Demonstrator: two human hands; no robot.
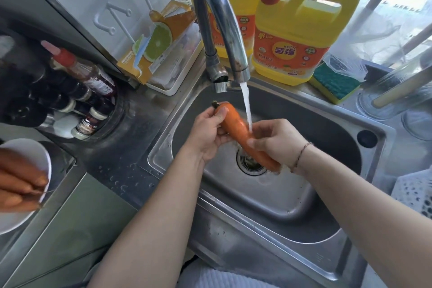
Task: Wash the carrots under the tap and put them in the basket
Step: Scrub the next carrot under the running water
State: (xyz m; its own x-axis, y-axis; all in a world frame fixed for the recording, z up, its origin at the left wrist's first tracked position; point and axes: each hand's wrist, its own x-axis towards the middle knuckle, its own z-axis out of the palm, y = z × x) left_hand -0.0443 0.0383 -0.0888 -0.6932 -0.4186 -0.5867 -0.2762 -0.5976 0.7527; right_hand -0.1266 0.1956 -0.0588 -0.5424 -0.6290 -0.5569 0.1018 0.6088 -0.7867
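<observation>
Both our hands hold one carrot [243,134] under the running tap [218,18].
Our left hand [207,134] grips its stem end, our right hand [277,141] wraps its lower half, above the sink [315,110] drain; more carrots [21,182] wait in a white bowl [35,149] on the bench at left.

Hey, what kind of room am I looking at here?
Most likely a home kitchen: a steel sink with a running tap, dish soap jugs behind it, and sauce bottles on the left.
</observation>
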